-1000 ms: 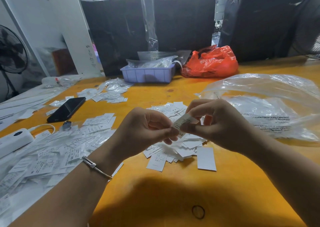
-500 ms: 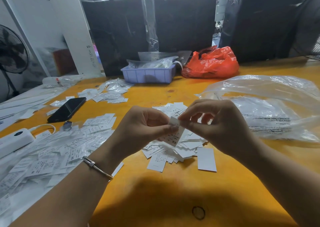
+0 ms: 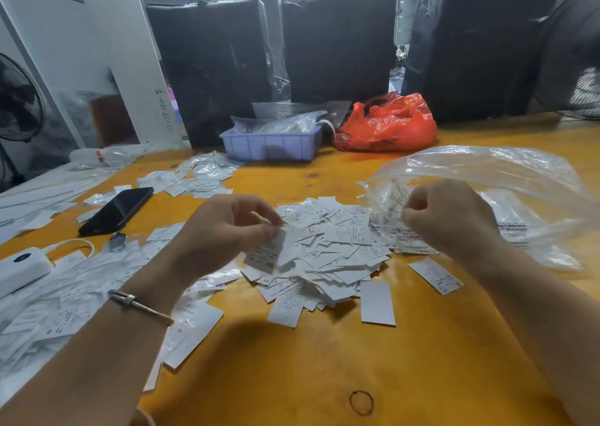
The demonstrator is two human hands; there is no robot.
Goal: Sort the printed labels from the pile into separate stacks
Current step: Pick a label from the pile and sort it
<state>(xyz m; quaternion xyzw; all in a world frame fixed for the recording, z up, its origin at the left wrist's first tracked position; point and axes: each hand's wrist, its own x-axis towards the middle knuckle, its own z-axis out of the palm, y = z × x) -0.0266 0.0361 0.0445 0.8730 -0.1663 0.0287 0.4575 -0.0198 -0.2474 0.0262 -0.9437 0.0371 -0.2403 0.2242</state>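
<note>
the tabletop (image 3: pixel 324 377) is a yellow-orange board, glossy, with one dark rubber band (image 3: pixel 361 402) lying on its near part. behind its far edge stand three big black wrapped bundles (image 3: pixel 337 42), side by side, and a white post (image 3: pixel 130 55) rises at the left. two fans show, one at the left edge (image 3: pixel 16 107) and one at the right edge (image 3: pixel 578 62).

at the far side of the tabletop sit one lilac tray (image 3: pixel 271 144) with clear bags in it and, just beside it, one red plastic bag (image 3: pixel 389 123). one black phone (image 3: pixel 117 210) lies at the left, and one white charger (image 3: pixel 19 269) nearer the left edge. one large clear plastic bag (image 3: pixel 487 178) spreads over the right side.

the pile of labels (image 3: pixel 328 256) lies in the middle, between the two hands, too many to count. sorted labels (image 3: pixel 65 312) spread under the left forearm, and another batch (image 3: pixel 198 178) lies further back. one single label (image 3: pixel 436 275) lies alone at the right of the pile.

the left hand (image 3: pixel 224 234), a bracelet (image 3: pixel 139 305) on its wrist, pinches one label (image 3: pixel 268 253) above the pile's left edge. the right hand (image 3: pixel 451 217) hovers over the clear bag's edge with its grip curled together; whether it holds anything i cannot tell.
</note>
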